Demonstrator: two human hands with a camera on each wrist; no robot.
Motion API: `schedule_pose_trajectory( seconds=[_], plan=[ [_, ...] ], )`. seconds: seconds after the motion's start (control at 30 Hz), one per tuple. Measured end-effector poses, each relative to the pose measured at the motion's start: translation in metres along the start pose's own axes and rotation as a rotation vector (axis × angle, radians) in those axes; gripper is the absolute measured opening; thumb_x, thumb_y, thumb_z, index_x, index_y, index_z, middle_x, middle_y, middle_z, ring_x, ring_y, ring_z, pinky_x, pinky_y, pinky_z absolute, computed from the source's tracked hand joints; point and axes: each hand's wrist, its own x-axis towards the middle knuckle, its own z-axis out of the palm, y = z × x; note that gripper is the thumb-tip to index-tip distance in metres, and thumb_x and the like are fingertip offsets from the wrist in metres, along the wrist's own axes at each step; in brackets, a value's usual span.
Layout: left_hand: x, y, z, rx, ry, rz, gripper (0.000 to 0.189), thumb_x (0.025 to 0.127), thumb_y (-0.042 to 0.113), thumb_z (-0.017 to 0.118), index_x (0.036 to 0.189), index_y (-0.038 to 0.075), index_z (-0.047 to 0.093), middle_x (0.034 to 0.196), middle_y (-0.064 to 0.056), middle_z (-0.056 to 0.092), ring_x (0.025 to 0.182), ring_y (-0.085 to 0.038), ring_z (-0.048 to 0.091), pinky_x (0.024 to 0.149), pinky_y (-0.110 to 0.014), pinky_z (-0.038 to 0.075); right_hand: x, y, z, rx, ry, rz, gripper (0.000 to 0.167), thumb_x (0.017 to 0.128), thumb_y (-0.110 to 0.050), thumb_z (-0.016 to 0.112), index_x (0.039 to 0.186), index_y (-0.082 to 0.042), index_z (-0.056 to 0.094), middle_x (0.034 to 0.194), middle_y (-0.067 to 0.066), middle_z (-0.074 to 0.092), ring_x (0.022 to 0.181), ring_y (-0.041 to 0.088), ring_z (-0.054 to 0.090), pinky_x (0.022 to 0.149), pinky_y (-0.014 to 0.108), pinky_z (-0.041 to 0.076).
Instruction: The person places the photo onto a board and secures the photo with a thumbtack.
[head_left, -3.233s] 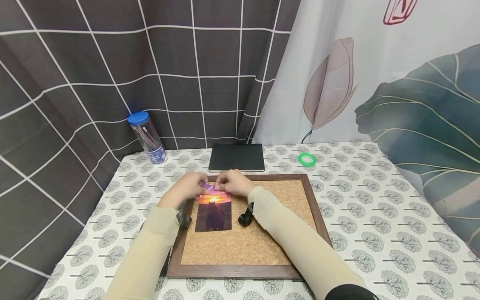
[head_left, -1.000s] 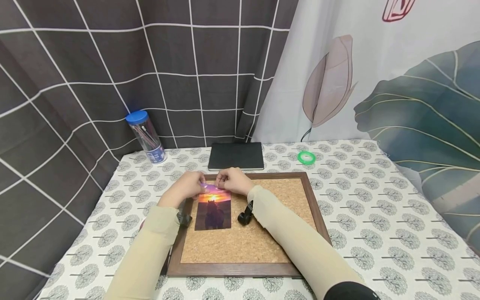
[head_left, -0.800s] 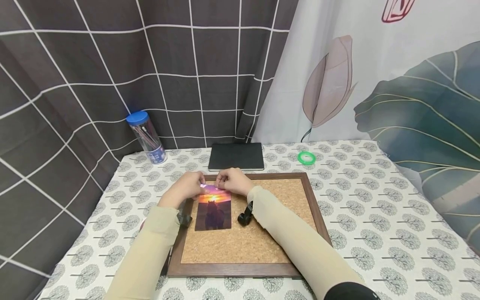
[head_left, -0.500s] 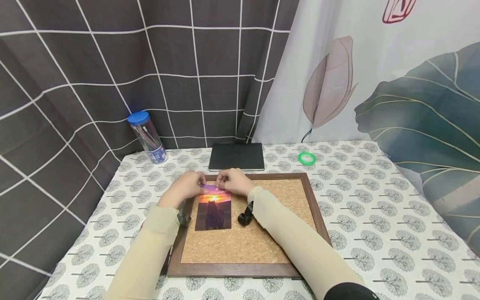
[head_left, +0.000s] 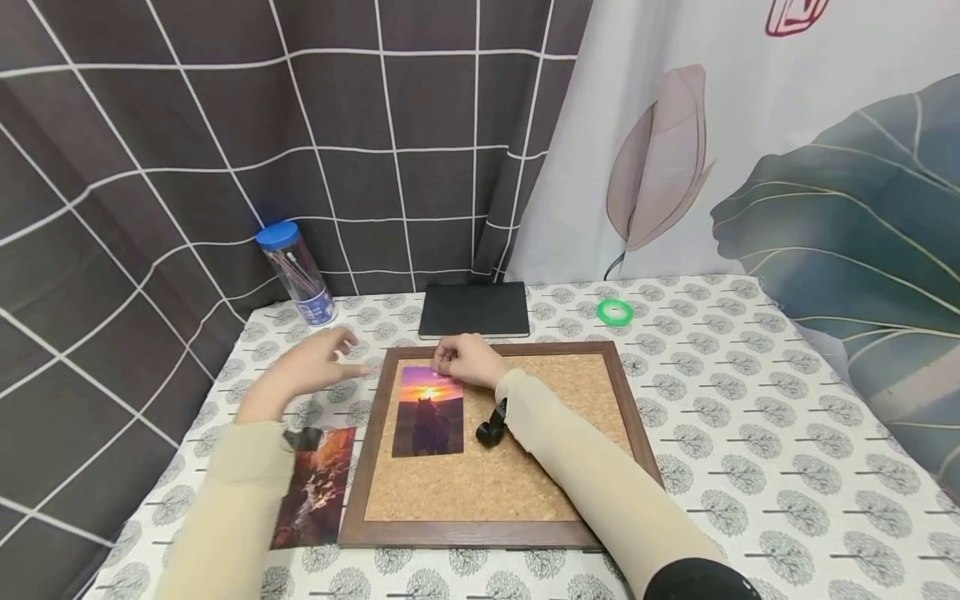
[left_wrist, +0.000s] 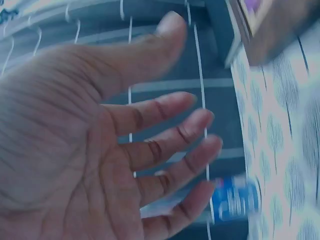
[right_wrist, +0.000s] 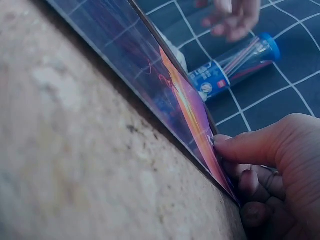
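Note:
A photo [head_left: 427,417] of a dark horse silhouette under an orange and purple sunset lies upright on the cork board [head_left: 525,467], towards its left side. At the photo's top edge my right hand [head_left: 471,360] has its fingers curled and its thumb against the print. A small pale spot shows by the thumb tip in the right wrist view; what it is I cannot tell. My left hand [head_left: 311,364] is off the board to the left, palm turned inward, fingers loosely spread with nothing in them. Below it on the cloth lies a second photo [head_left: 318,492] in red and orange, partly hidden by the sleeve.
A black notebook [head_left: 474,310] lies behind the board's brown wooden frame [head_left: 472,533]. Back left stands a clear tube with a blue lid [head_left: 296,273], holding thin sticks. A green tape roll [head_left: 615,312] rests at the back right on the tree-print tablecloth [head_left: 750,442].
My left hand has let go of the sunset photo's top left corner and moved left off the board, uncovering the red photo. The right hand stays at the photo's top edge.

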Motion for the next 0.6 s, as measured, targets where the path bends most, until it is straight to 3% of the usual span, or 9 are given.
schedule_pose_trajectory(
  seconds=[0.13, 0.3, 0.47, 0.6],
  plan=[
    [-0.025, -0.025, -0.007, -0.068, -0.028, 0.007, 0.068, 0.091, 0.033, 0.075, 0.137, -0.009, 0.047, 0.125, -0.031, 0.057, 0.114, -0.047, 0.056, 0.094, -0.06, 0.048, 0.0, 0.001, -0.003, 0.005, -0.004, 0.001, 0.009, 0.087, -0.012, 0.068, 0.085, -0.019, 0.073, 0.074, -0.01, 0.066, 0.068, 0.008, 0.061, 0.067, 0.024, 0.051],
    [-0.057, -0.049, 0.003, -0.07, -0.108, -0.008, 0.074, 0.083, 0.034, 0.081, 0.136, -0.008, 0.049, 0.119, -0.028, 0.058, 0.107, -0.042, 0.058, 0.086, -0.056, 0.052, 0.001, 0.003, -0.003, -0.007, 0.012, -0.006, 0.012, 0.086, -0.01, 0.067, 0.083, -0.021, 0.073, 0.073, -0.011, 0.066, 0.067, 0.008, 0.061, 0.066, 0.023, 0.05],
    [-0.086, -0.055, 0.013, -0.047, -0.121, -0.069, 0.079, 0.074, 0.038, 0.087, 0.131, -0.003, 0.052, 0.115, -0.026, 0.054, 0.102, -0.039, 0.056, 0.083, -0.055, 0.051, 0.003, 0.003, 0.001, -0.014, 0.018, 0.0, 0.015, 0.085, -0.008, 0.066, 0.082, -0.021, 0.073, 0.072, -0.012, 0.066, 0.065, 0.007, 0.06, 0.064, 0.022, 0.05],
    [-0.098, -0.053, 0.019, 0.005, -0.148, -0.117, 0.073, 0.066, 0.039, 0.09, 0.122, 0.006, 0.056, 0.108, -0.019, 0.052, 0.098, -0.035, 0.051, 0.08, -0.056, 0.05, 0.0, -0.001, 0.002, -0.001, 0.007, 0.031, 0.015, 0.086, -0.007, 0.067, 0.083, -0.021, 0.073, 0.073, -0.011, 0.066, 0.065, 0.007, 0.06, 0.064, 0.022, 0.05]
  ],
)
